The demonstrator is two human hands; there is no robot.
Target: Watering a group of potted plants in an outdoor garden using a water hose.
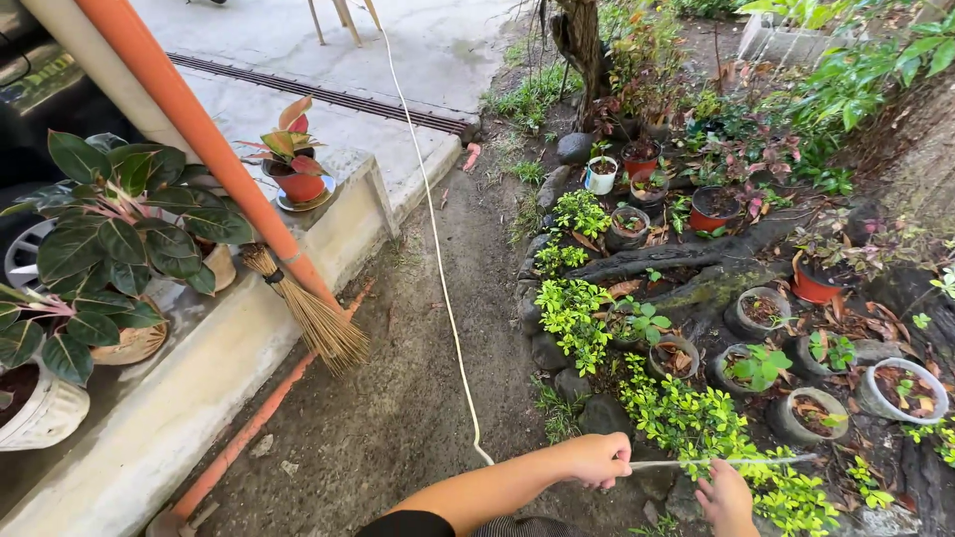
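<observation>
My left hand (pixel 598 459) is closed around the near end of a thin grey watering wand (pixel 756 460), where a white hose (pixel 439 259) joins it. The wand lies level and points right, over a low hedge of yellow-green plants (pixel 696 423). My right hand (pixel 726 497) comes up from the bottom edge, and its fingers curl onto the wand from below, about a hand's width from my left hand. The hose trails back across the bare dirt path (pixel 398 398) toward the concrete at the top.
Several potted plants (pixel 758 368) stand among roots and stones on the right. On the left is a concrete ledge (pixel 249 328) with big-leafed pot plants (pixel 109 239), a slanted orange pipe (pixel 199 139) and a straw broom (pixel 313 318). A drain grate (pixel 318 94) crosses the concrete.
</observation>
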